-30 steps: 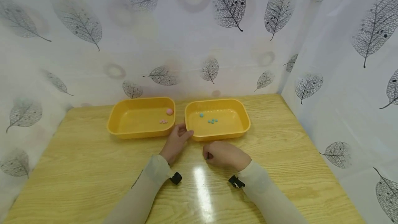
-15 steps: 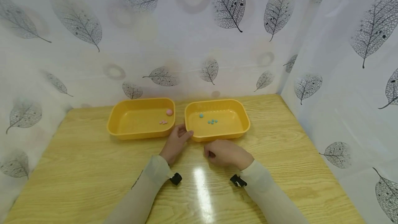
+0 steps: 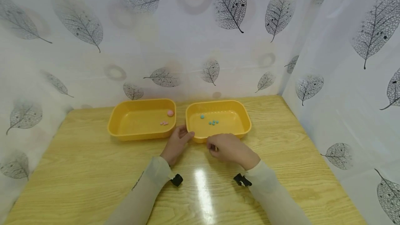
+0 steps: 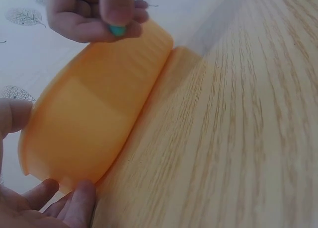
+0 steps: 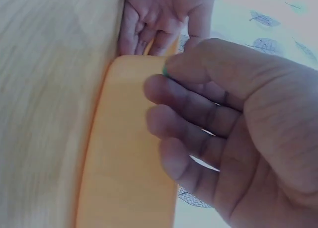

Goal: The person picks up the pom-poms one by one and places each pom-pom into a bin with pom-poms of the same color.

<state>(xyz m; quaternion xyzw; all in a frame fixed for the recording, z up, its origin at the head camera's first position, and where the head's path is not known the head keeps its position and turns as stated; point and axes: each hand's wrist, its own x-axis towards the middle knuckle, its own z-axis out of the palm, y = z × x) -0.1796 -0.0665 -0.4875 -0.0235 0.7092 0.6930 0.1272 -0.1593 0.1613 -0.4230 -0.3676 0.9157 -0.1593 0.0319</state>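
My left hand (image 3: 177, 144) holds the near left corner of the right yellow tray (image 3: 247, 122), thumb on the rim and fingers against the outer wall. Between thumb and forefinger, my right hand (image 3: 231, 150) pinches a small green bead-like piece (image 4: 118, 30). That hand is in front of the tray's near wall, its fingertips level with the rim in the head view; the piece is hidden there. Inside this tray lie one larger blue-green round piece (image 3: 202, 116) and a cluster of several smaller ones (image 3: 214, 122).
A second yellow tray (image 3: 125, 135) stands to the left, across a narrow gap. It contains a larger pink ball (image 3: 170, 113) and a few tiny pink pieces (image 3: 164, 123) at its right end. Both trays stand on a wood-grain table (image 3: 93, 169), near the leaf-print curtain (image 3: 187, 44) behind.
My right hand has risen from the table in front of the right tray to its near rim, shifting slightly right. The left hand and both trays stay in place.
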